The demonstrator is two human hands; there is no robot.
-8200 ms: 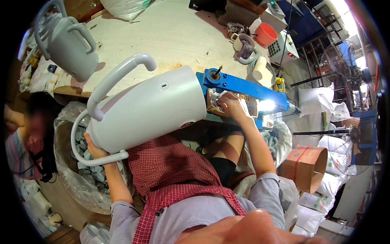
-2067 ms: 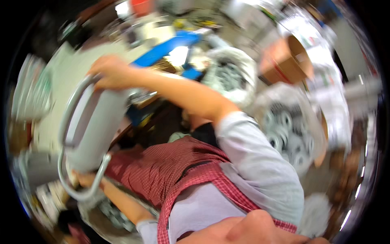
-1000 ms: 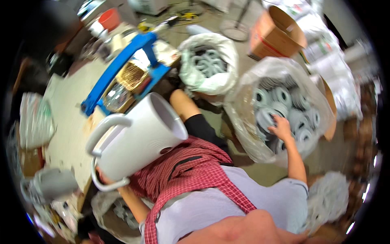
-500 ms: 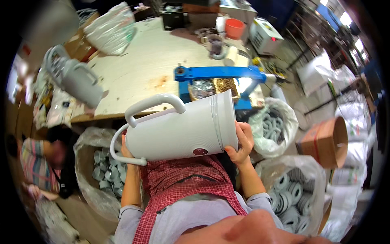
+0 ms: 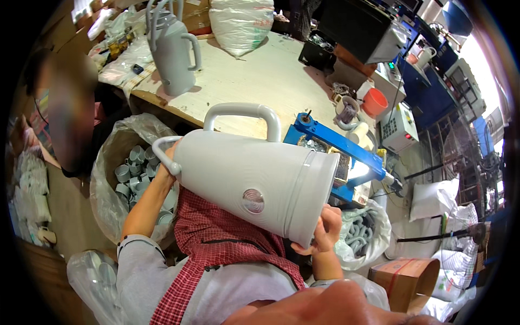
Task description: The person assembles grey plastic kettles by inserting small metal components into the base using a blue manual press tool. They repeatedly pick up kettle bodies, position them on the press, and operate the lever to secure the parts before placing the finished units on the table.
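A large light-grey thermos jug (image 5: 233, 173) lies on its side in front of my body, its wide rimmed end tilted down to the right. It has a thick side handle (image 5: 244, 111), a thin loop handle (image 5: 161, 154) at the narrow end, and a round reddish emblem facing me. My left hand (image 5: 169, 157) grips the narrow end by the loop; most of its fingers are behind the jug. At the wide end, my right hand (image 5: 325, 230) holds the rim with bent fingers. Beyond the jug, a blue lever press (image 5: 341, 143) stands on the table's near right side.
Similar grey jugs (image 5: 173, 59) stand on the pale table (image 5: 238, 73). Bags of grey cup-like parts (image 5: 127, 173) and grey handles (image 5: 360, 233) flank me. An open cardboard box (image 5: 406, 279) is at lower right. Another person (image 5: 70, 114) sits at the left.
The view has swung left, showing more of the standing jugs. The held jug has tipped, its wide end now lower. Both hands still hold it.
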